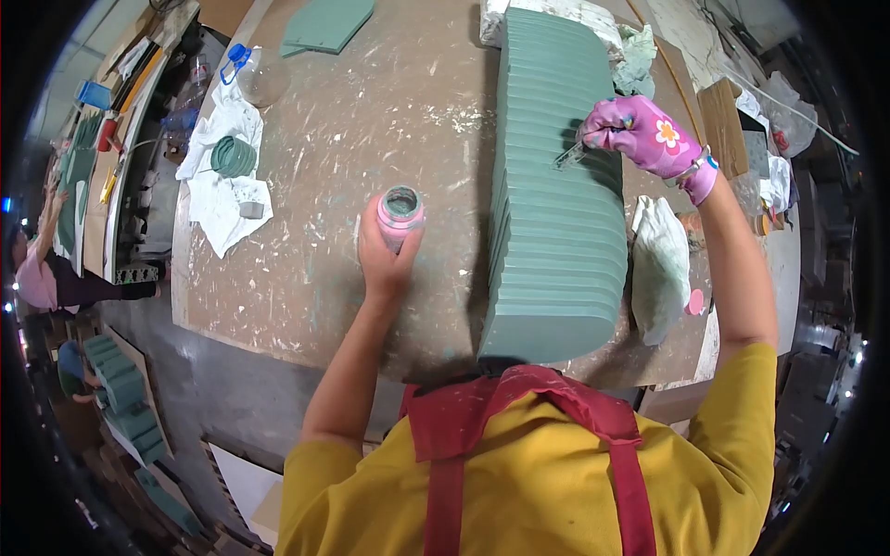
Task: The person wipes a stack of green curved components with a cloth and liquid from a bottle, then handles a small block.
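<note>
My bare left hand (pixel 379 258) is wrapped round a small pink jar (pixel 400 219), held upright with its mouth uncovered and greyish-green stuff inside. A long row of green slabs with rounded ends (pixel 554 241) stands packed face to face on the worktable, running away from me. Over the right side of this row, my right hand (pixel 642 137) wears a pink glove with a flower on it. Its fingers are closed on a small, thin, pale tool (pixel 567 157), whose tip is at the slabs' top edges. Whether the tip touches them I cannot tell.
The brown, paint-spotted worktable (pixel 334 176) carries a white cloth (pixel 218 208) with a green ribbed roll (pixel 233 157), and a clear bottle with a blue cap (pixel 238 56). Flat green pieces (pixel 326 26) lie at the far edge. A whitish bundle (pixel 660 269) sits right of the row.
</note>
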Demonstrator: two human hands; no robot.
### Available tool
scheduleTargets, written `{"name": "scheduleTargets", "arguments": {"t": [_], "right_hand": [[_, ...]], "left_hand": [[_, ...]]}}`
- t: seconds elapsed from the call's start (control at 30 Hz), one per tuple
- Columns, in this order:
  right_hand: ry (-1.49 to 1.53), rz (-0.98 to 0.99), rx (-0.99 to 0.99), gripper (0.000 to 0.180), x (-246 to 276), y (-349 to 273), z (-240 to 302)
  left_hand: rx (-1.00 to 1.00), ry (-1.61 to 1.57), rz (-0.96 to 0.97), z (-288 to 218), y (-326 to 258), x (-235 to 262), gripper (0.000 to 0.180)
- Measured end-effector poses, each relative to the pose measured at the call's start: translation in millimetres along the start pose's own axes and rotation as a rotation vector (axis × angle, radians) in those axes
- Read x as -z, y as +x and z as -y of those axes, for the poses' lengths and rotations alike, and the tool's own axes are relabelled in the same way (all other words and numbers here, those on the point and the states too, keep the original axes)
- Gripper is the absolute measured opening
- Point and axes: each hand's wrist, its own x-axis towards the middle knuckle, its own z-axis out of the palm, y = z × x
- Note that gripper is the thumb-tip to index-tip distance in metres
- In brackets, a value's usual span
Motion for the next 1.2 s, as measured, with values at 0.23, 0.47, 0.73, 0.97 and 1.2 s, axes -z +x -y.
{"name": "scheduleTargets", "arguments": {"t": [0.23, 0.47, 0.73, 0.97, 1.2], "right_hand": [[0.395, -0.372, -0.414, 0.024, -8.3, -52.5, 22.5], [0.718, -0.598, -0.374, 0.043, -46.6, -85.1, 57.6], [1.011, -0.555, -0.295, 0.018, -75.8, -93.7, 80.1], [0.641, -0.410, -0.090, 0.008, -86.0, -86.1, 120.6], [-0.153, -0.150, 0.145, 0.039, -83.6, -75.1, 156.7]], "left_hand": [[-0.081, 0.171, 0.051, -9.4, -3.1, 1.8, 0.072], [-0.380, -0.123, 0.114, -70.3, 19.3, -8.3, 0.077], [-0.461, -0.060, 0.146, -82.9, 11.7, -8.4, 0.080], [-0.527, -0.031, 0.169, -84.3, -9.5, -5.3, 0.082], [-0.410, 0.015, 0.204, -89.3, -30.2, 5.2, 0.082]]}}
